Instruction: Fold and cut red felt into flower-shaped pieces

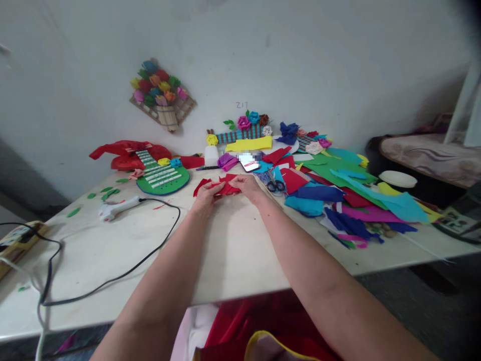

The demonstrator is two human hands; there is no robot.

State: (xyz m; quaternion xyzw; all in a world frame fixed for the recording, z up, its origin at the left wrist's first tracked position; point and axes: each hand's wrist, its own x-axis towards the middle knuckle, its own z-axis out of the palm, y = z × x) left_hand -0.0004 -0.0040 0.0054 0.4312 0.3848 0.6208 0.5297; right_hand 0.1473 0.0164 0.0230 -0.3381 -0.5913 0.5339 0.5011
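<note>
A strip of red crepe paper (227, 186) is stretched between my two hands, just above the white table. My left hand (207, 194) pinches its left part between thumb and fingers, and a loose red end sticks out beyond that hand. On the other side my right hand (246, 185) grips the paper's right end, thumb against fingertips. Black-handled scissors (276, 184) lie to the right of my right hand. Behind the hands rest a phone (249, 162) with a lit screen and a folded purple paper (227, 161).
At left, a glue gun (119, 207) trails a black cord (124, 275) across the table (233, 271). Behind it sits a green board (162, 181) with white strips. Coloured paper scraps (353, 185) heap up at right. A power strip (23, 240) lies at the left edge.
</note>
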